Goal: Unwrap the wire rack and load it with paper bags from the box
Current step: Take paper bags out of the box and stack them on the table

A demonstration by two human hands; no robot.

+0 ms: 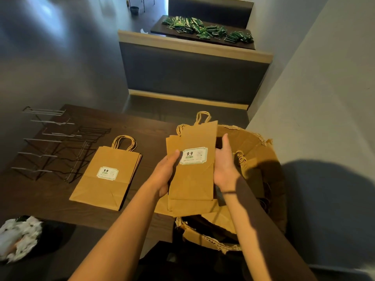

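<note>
Between my hands I hold a stack of flat brown paper bags (192,179) with a white "9.9" label, above the table's right edge. My left hand (166,171) grips the stack's left side, thumb on the front. My right hand (225,165) holds the right side, fingers up along the edge. An open cardboard box (255,151) with torn flaps stands just right of the table, more bags inside. A second stack of flat bags (107,175) lies on the dark wooden table (40,191). The bare wire rack (56,142) lies at the table's left end.
Crumpled white wrapping (18,238) sits in a dark bin at lower left. A padded booth bench (190,72) stands beyond the table. Further back another table (162,29) carries several green packets (207,29). A grey wall runs along the right.
</note>
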